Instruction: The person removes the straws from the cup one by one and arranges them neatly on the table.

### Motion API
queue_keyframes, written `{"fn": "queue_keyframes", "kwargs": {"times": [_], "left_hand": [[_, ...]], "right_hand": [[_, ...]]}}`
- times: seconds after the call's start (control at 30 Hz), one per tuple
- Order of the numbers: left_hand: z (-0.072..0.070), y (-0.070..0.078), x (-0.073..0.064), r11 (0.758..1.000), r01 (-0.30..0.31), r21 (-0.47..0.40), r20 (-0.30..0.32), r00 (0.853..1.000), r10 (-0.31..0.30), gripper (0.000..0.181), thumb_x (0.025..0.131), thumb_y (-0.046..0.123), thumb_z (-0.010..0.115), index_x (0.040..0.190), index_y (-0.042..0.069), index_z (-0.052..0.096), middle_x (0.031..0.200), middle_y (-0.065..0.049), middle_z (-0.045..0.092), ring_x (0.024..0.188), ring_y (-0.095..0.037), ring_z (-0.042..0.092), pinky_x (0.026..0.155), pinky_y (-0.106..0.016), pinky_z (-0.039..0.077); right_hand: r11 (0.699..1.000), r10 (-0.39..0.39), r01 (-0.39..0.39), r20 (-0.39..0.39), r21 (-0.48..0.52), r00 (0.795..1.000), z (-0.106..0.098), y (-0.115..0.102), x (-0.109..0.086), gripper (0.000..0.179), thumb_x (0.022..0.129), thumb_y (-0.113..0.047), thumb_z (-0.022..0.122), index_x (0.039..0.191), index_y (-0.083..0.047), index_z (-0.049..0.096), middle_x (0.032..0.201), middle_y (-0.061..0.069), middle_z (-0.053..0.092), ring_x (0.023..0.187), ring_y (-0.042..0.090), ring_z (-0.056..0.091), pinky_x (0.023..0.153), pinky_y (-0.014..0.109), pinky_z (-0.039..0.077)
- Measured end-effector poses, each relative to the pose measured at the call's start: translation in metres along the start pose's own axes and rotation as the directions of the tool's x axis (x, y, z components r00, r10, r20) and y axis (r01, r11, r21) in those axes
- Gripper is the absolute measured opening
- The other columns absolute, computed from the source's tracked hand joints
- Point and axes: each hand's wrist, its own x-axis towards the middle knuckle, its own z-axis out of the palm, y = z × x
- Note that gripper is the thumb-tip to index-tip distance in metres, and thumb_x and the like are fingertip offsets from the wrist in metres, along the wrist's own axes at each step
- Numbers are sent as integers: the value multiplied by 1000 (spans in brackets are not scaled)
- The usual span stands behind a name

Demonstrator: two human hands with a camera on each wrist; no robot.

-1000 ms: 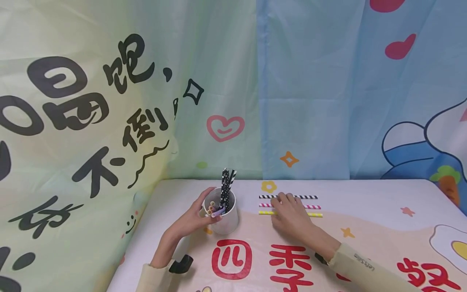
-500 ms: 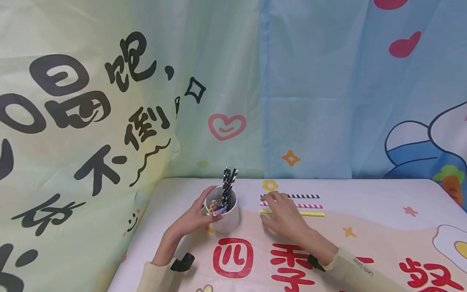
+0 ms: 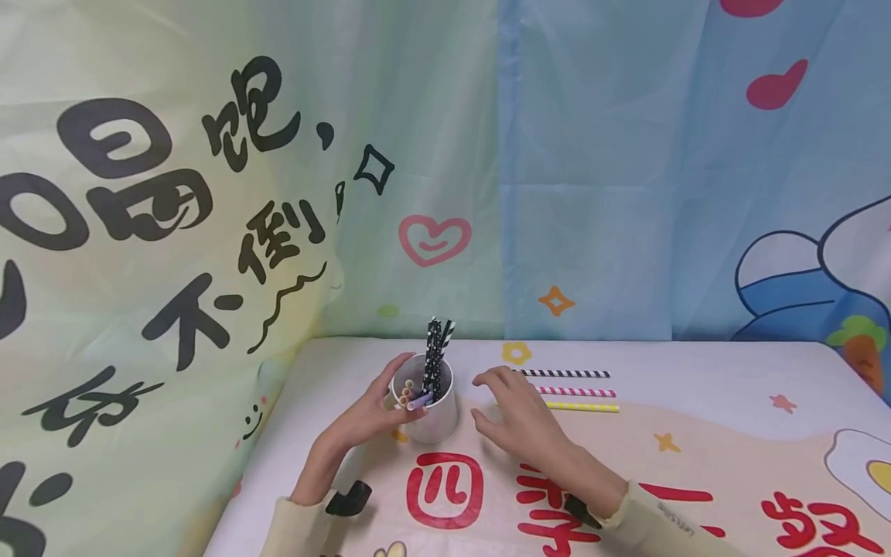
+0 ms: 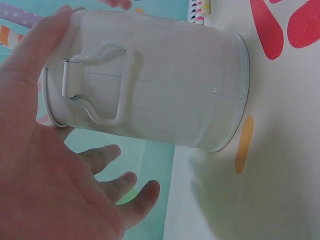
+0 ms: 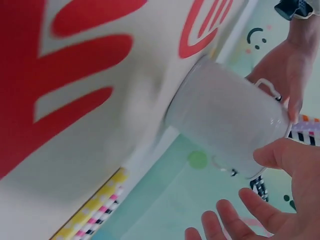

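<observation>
A white metal mug [image 3: 440, 425] stands upright on the table, holding several paper straws [image 3: 431, 363]: black dotted, black-striped, orange-ended and purple. My left hand [image 3: 365, 422] grips the mug by its rim, thumb at the near side and a finger at the far side. In the left wrist view the mug's handle [image 4: 125, 87] faces that palm, and the other fingers are off the wall. My right hand [image 3: 522, 418] hovers right of the mug, fingers spread, holding nothing. Behind it lie a black-and-white straw [image 3: 574, 374], a pink-striped straw [image 3: 581, 392] and a yellow straw [image 3: 588, 407], their left ends partly hidden.
A printed cloth [image 3: 696, 394] with red characters covers the table. Printed curtains [image 3: 585, 193] hang directly behind the table and on the left side. The three loose straws lie parallel, right of the mug.
My right hand has left the three straws, moving left toward the mug with its fingers spreading. The straws stay in their row. My left hand keeps its grip on the mug.
</observation>
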Motion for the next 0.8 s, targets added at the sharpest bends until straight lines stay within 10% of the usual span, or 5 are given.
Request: {"fn": "queue_keyframes", "kwargs": {"times": [0.8], "left_hand": [[-2,-3,2,998,-56,-15,34,998,57,86,88,27,73,157,31,24,160,-10,31,146,-33,30,115,-69,28]], "right_hand": [[960,-269,275,-102,54,958,15,-52,11,29,86,-22,78,113,-16,66,117,-3,61,110,15,57,95,35,53]]}}
